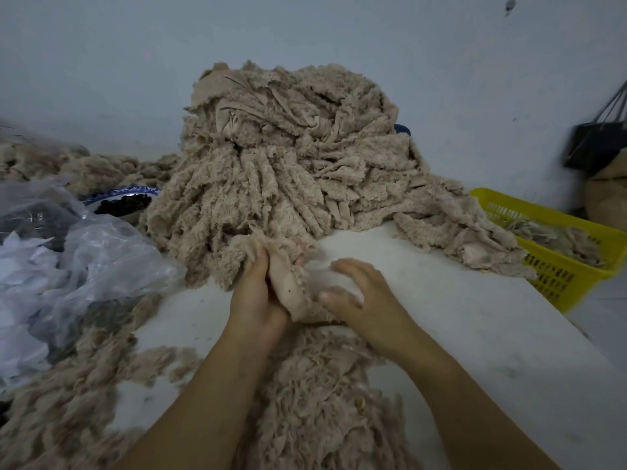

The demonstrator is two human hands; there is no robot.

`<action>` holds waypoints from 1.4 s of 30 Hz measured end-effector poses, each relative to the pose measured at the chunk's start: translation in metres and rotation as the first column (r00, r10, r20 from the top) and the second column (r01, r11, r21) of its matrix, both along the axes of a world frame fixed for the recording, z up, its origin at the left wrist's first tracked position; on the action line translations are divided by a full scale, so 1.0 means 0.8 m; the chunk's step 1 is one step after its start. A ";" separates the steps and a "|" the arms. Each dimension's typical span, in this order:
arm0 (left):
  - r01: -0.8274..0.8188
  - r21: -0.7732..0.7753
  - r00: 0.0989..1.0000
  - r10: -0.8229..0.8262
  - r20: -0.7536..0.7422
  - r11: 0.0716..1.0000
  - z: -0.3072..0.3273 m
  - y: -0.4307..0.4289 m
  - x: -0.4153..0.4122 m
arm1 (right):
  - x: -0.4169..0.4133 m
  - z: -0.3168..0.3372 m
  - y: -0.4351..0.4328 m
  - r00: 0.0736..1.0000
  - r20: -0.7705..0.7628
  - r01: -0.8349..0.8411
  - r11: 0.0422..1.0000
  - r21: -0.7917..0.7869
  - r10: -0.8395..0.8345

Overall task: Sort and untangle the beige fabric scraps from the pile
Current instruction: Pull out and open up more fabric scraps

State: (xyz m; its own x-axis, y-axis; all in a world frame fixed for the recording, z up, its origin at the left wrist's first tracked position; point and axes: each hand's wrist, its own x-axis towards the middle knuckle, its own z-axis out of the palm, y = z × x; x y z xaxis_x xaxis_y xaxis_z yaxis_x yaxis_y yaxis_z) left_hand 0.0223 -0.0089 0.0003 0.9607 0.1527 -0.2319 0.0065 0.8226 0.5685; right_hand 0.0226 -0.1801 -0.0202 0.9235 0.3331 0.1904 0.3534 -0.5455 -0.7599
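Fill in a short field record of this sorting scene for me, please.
Left hand: grips a beige fabric scrap
Right hand: thumb touches the scrap, fingers relaxed
Pile: heaped behind the hands on white table
Yellow basket: right side, holds scraps
Plastic bag: left side
Loose scraps: in front, between the forearms
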 end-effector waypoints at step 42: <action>0.164 0.289 0.974 -0.201 0.103 0.943 0.010 -0.022 -0.013 | -0.012 0.021 0.012 0.985 -0.171 0.075 0.950 0.304 -0.023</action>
